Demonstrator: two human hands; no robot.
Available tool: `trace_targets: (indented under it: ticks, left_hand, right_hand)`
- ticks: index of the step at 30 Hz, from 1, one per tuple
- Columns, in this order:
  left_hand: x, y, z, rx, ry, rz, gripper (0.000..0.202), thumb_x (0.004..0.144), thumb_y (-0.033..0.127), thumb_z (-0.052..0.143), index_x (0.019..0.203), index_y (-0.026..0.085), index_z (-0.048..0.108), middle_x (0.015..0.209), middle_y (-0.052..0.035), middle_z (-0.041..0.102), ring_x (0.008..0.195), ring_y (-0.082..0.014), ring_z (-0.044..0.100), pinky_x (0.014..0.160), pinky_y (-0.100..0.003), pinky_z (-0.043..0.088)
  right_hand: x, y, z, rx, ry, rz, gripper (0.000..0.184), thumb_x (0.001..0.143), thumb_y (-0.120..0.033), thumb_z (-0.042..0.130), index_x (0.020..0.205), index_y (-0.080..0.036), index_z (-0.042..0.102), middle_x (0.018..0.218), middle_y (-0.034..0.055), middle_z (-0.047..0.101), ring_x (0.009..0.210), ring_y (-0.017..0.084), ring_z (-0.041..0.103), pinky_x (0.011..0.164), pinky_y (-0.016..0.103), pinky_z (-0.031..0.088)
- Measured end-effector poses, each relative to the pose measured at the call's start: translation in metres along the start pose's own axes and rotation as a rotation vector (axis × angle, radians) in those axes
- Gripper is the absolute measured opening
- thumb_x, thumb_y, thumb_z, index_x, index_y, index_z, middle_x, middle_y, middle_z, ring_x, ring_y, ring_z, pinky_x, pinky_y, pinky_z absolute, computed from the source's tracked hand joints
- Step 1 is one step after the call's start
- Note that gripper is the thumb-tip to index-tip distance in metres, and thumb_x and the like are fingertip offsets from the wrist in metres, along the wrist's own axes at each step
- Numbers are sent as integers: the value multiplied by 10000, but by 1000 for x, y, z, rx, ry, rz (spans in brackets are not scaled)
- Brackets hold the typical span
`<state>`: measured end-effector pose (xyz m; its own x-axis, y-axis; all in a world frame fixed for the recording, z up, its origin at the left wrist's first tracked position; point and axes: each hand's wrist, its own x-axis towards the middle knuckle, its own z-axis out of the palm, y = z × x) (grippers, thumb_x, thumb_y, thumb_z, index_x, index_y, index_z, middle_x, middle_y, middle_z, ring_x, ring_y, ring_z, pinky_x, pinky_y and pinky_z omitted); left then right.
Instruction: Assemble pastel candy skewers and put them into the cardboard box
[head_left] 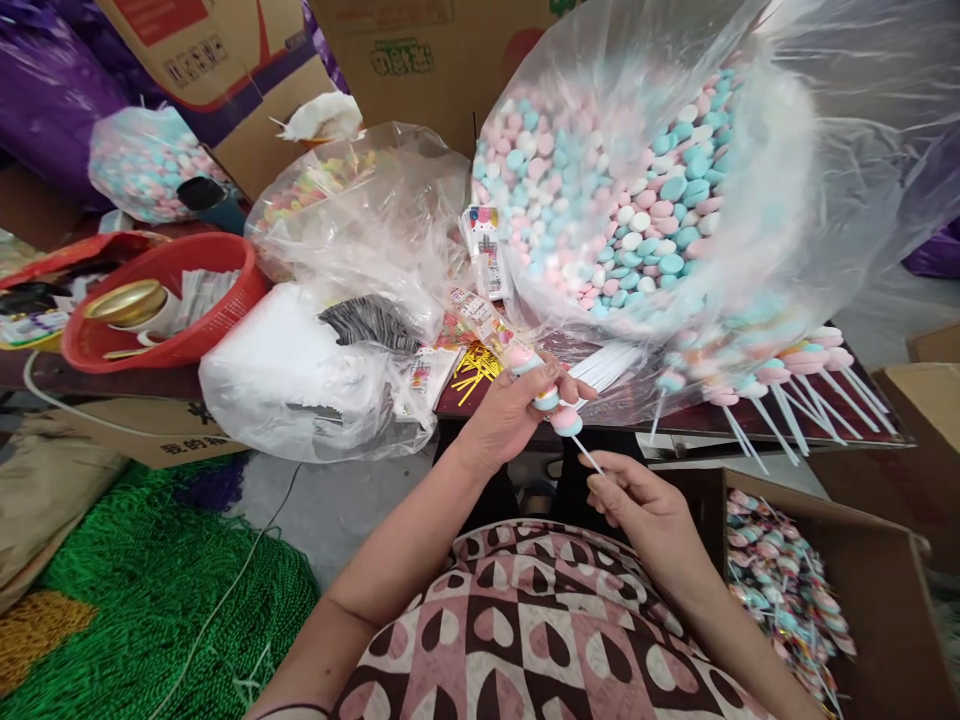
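My left hand (517, 405) is wrapped around a marshmallow skewer (568, 421), a stack of pink, white and blue candies on a thin white stick. The skewer slants, with its bare stick end toward me. My right hand (637, 492) pinches the lower end of that stick between thumb and fingers. A clear printed wrapper (480, 318) lies just beyond the top of the skewer; I cannot tell whether it is around the candies. Gold twist ties (474, 372) lie left of my left hand, and loose white sticks (611, 370) to its right.
A big clear bag of marshmallows (645, 230) fills the table's back right. Several finished skewers (806, 360) overhang the right edge. Below, a cardboard box (877, 600) holds wrapped skewers. On the left are a red basket (161, 345), plastic bags (262, 370) and green netting (187, 560).
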<state>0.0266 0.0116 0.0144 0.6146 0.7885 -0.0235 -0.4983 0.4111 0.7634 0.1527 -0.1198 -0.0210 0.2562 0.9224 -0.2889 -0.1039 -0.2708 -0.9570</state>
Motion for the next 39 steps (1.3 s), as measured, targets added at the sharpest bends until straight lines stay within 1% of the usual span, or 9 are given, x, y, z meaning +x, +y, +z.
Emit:
trace_targets:
  ticks: [4, 6, 11, 15, 19, 29, 31, 35, 39]
  left_hand:
    - [-3, -6, -1, 54, -61, -31, 297, 824, 437, 675, 720, 159, 651, 641, -18, 607, 824, -200, 666, 885, -353, 467]
    - [-8, -5, -4, 95, -86, -54, 284, 781, 432, 729, 874, 168, 684, 787, -49, 683, 905, -216, 668, 897, -358, 462]
    - [-16, 15, -7, -29, -24, 27, 635, 646, 459, 837, 1203, 280, 589, 1169, -76, 688, 1081, -258, 646, 924, -420, 466]
    - [-14, 23, 2, -112, 152, 98, 544, 696, 418, 807, 1171, 264, 593, 902, -12, 712, 981, -234, 684, 908, -402, 478]
    - [-9, 16, 5, -115, 159, 80, 288, 755, 313, 750, 995, 217, 624, 641, 47, 603, 797, -182, 683, 886, -359, 480]
    - [-8, 10, -9, -72, -12, -38, 278, 704, 365, 766, 860, 196, 610, 616, 36, 552, 777, -191, 668, 937, -424, 483]
    - [-10, 9, -9, -42, -25, -54, 280, 701, 358, 769, 862, 194, 610, 616, 29, 558, 810, -208, 676, 920, -418, 484]
    - [-14, 5, -8, -43, -37, -74, 246, 736, 335, 741, 891, 195, 611, 625, 31, 559, 802, -208, 680, 874, -400, 487]
    - [-17, 3, -2, 5, -35, -59, 227, 742, 322, 739, 874, 192, 607, 610, 36, 565, 747, -192, 670, 853, -381, 474]
  right_hand:
    - [2, 15, -1, -15, 118, -51, 246, 817, -438, 697, 868, -203, 751, 558, -28, 533, 509, 90, 449, 465, 221, 336]
    - [5, 22, 0, 73, 126, -37, 243, 807, -436, 706, 868, -206, 756, 551, -27, 535, 507, 91, 456, 456, 217, 336]
    - [10, 28, -2, 61, 179, -117, 224, 793, -407, 717, 880, -207, 771, 591, -11, 589, 523, 100, 483, 468, 225, 380]
    - [5, 20, -5, -178, 226, -255, 197, 824, -371, 675, 899, -218, 774, 580, -15, 585, 519, 117, 499, 501, 254, 419]
    - [-1, 14, -9, -399, 281, -374, 208, 860, -368, 626, 930, -240, 775, 567, -13, 568, 517, 131, 499, 538, 279, 433]
    - [-1, 5, -15, -7, -83, 46, 410, 784, -577, 679, 825, -171, 710, 566, -2, 569, 395, 57, 325, 374, 224, 197]
    - [1, 3, -19, 78, -156, 150, 413, 780, -575, 689, 797, -162, 700, 462, -36, 500, 371, 50, 275, 375, 216, 238]
    - [5, 2, -20, 307, -277, 268, 339, 800, -504, 702, 716, -178, 661, 344, -129, 265, 323, 39, 209, 520, 267, 474]
    - [6, -2, -4, 401, -397, 348, 318, 796, -478, 713, 696, -187, 632, 356, -139, 276, 311, 28, 181, 536, 271, 497]
